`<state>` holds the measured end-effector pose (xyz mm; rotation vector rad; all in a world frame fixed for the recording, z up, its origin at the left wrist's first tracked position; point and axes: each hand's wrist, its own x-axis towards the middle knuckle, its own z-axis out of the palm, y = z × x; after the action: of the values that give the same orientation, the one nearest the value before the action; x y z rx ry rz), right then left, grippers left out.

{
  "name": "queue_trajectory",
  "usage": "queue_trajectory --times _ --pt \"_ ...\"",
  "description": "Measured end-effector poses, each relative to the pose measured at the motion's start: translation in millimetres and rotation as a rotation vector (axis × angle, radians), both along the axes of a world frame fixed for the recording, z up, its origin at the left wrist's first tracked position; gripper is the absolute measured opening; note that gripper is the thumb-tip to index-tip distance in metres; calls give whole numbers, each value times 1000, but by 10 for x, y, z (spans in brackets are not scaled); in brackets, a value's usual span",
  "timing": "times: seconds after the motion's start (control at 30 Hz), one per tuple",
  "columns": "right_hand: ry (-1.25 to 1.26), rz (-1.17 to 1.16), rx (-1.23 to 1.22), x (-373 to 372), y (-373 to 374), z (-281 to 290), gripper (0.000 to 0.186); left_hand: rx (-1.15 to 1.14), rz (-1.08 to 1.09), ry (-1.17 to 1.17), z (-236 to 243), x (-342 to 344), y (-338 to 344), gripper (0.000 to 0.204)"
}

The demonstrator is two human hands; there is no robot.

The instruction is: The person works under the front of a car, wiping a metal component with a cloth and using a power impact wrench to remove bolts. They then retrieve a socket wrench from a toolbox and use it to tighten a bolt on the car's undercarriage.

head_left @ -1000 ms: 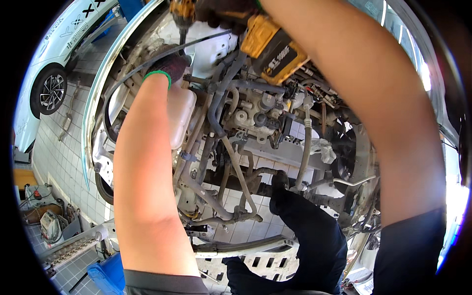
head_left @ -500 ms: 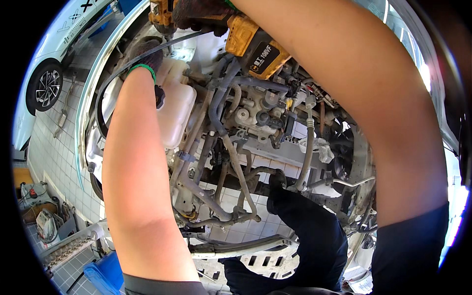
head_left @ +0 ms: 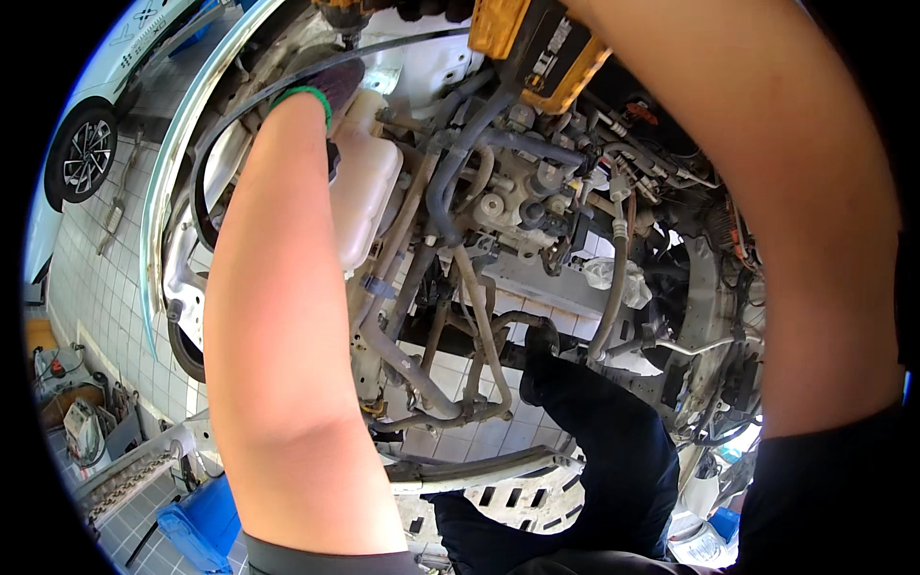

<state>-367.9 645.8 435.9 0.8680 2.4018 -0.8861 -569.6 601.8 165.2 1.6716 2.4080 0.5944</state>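
Note:
My left hand (head_left: 335, 81), in a dark glove with a green cuff, reaches into the engine bay beside a translucent white fluid reservoir (head_left: 369, 196). Its fingers are mostly hidden. A thin black strip (head_left: 287, 81) curves across just above that hand. At the top edge, the dark gloved fingers of my right hand (head_left: 425, 9) are wrapped round a yellow and black cordless power wrench (head_left: 495, 27). Most of this hand is cut off by the frame. The tool's front end, also partly cut off, lies above my left hand.
Hoses (head_left: 446, 192) and metal engine parts (head_left: 517, 206) fill the middle of the bay. A crumpled plastic bag (head_left: 623, 280) lies among them. At the left stands another car with a dark wheel (head_left: 88, 153). A blue bin (head_left: 201, 522) is at the lower left.
My view has shifted a little, so the engine bay sits further right. My right hand and the power wrench have moved up, partly out of view. My left hand has moved slightly right.

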Motion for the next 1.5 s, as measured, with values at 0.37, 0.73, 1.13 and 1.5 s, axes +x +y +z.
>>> queue_trajectory --times 0.37,0.73,1.13,1.5 --pt "-6 -138 -12 175 133 -164 13 -1 68 48 907 1034 -377 41" --pt "26 -162 -31 332 208 -105 11 -4 129 74 1098 1160 -497 44" --pt "80 -171 -57 274 261 -72 11 -29 208 48 1312 1264 -693 48" --pt "619 -436 174 1444 -839 372 18 72 24 302 926 1029 -278 41"
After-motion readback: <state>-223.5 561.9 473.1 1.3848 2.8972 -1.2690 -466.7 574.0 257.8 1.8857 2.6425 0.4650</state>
